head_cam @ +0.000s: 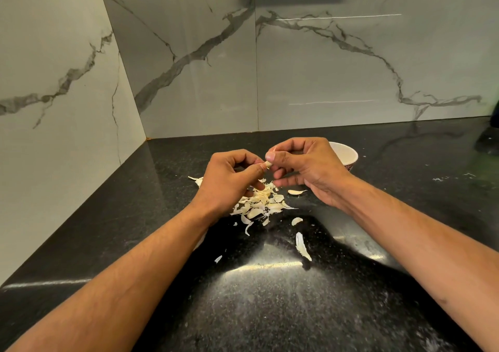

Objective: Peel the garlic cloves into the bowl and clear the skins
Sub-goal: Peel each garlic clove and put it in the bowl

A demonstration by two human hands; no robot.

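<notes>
While a heap of skins (260,203) already lies at the centre of the frame, the peeling looks well along but unfinished.

Both hands meet just above the heap: the left hand (232,178) and the right hand (302,166) pinch one small garlic clove (268,164) between thumb and fingertips, other fingers curled. The bowl (348,155), pale and smooth-walled, stands right of centre behind the right hand (its contents are hidden). At least two loose cloves (295,192) lie near the heap, apparently unpeeled. The skins are thin, papery, curled flakes, some scattered toward the lower middle; clearing them is still to do. The bench (270,311) is glossy black speckled stone.
</notes>
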